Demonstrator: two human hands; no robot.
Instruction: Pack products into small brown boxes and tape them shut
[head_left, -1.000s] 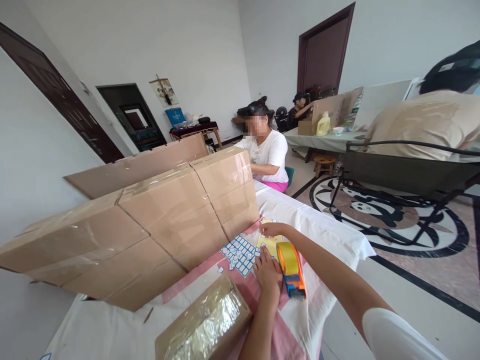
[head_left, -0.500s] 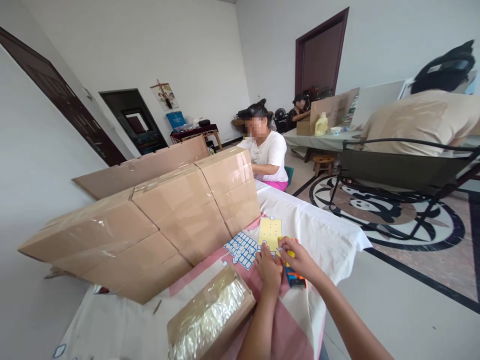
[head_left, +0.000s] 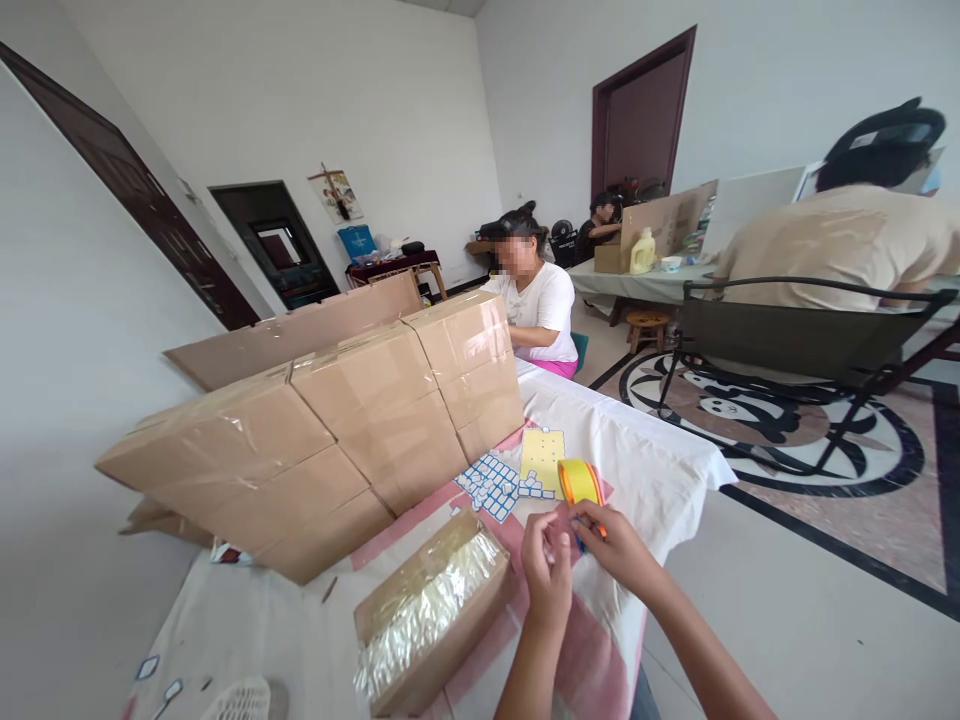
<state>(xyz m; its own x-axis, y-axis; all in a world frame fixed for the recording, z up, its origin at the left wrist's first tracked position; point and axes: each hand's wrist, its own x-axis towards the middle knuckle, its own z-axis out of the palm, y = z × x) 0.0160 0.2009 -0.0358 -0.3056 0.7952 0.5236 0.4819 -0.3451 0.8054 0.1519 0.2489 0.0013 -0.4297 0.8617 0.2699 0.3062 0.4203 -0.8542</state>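
Near the table's right edge stands a tape dispenser (head_left: 580,482) with a yellow roll and orange and blue parts. My right hand (head_left: 616,545) is just in front of it, fingers pinched together over its near end; what they pinch is too small to tell. My left hand (head_left: 549,568) is beside it on the left, raised, with fingers curled toward the thumb; any thin thing between them cannot be made out. Beyond the hands lies a yellow card (head_left: 543,455) with small dots. Left of the card is a sheet of white, blue-edged pieces (head_left: 491,485), some loose on top.
A taped cardboard box (head_left: 435,610) sits left of my forearms. Stacked cartons (head_left: 375,420) form a wall along the table's far side. A person in white (head_left: 544,310) sits beyond them. Another person (head_left: 832,245) sits at the right in a chair (head_left: 795,325).
Both hands have drawn back toward me from the yellow card. The yellow roll, earlier mostly covered by my right hand, now shows. My left hand has turned and lifted, fingers curled.
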